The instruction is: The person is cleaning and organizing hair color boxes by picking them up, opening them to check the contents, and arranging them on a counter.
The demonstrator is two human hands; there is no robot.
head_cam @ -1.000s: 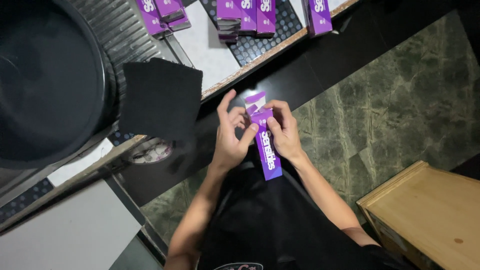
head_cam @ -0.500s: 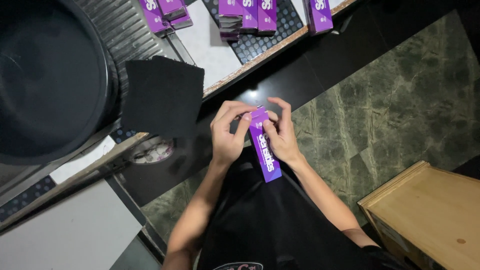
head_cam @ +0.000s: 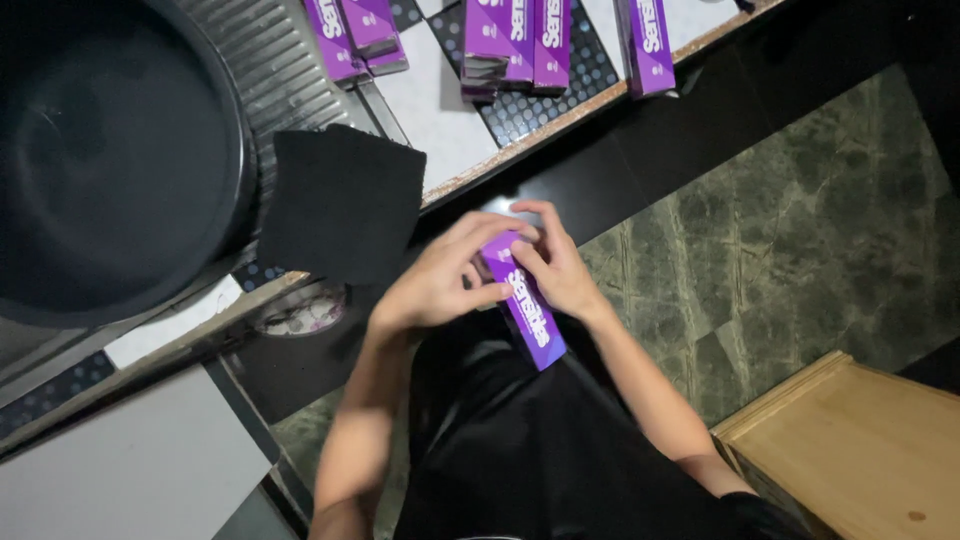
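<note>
Just off the near edge of the bench (head_cam: 560, 120), over the person's lap, a slim purple carton (head_cam: 527, 305) sits between both hands. Its long axis runs on a slant: the upper end points up toward the bench edge, and the lower end points down toward the person's body and slightly to the right side of the view. The left hand (head_cam: 435, 285) comes at the carton from the side of the black cloth pad (head_cam: 335, 205). Its fingers are curled and its thumb is pressed against the carton's side, so it grips the upper half. The right hand (head_cam: 555, 265) closes over the top end from the opposite side, with its fingertips bent onto the end flap. Both hands touch the carton. The right one is nearer that end, while the lower half of the carton juts free, held by nothing.

Beyond the bench edge, further purple cartons (head_cam: 515, 45) lie flat on the bench, well apart from the hands. The black cloth pad hangs partly over the edge just beside the left hand. Past it stands a large black round tub (head_cam: 110, 160). On the side of the carton away from the bench there is dark clothing, then green stone floor (head_cam: 800, 220) and a wooden box (head_cam: 860, 450) well clear, so there is open room on the right-hand side.
</note>
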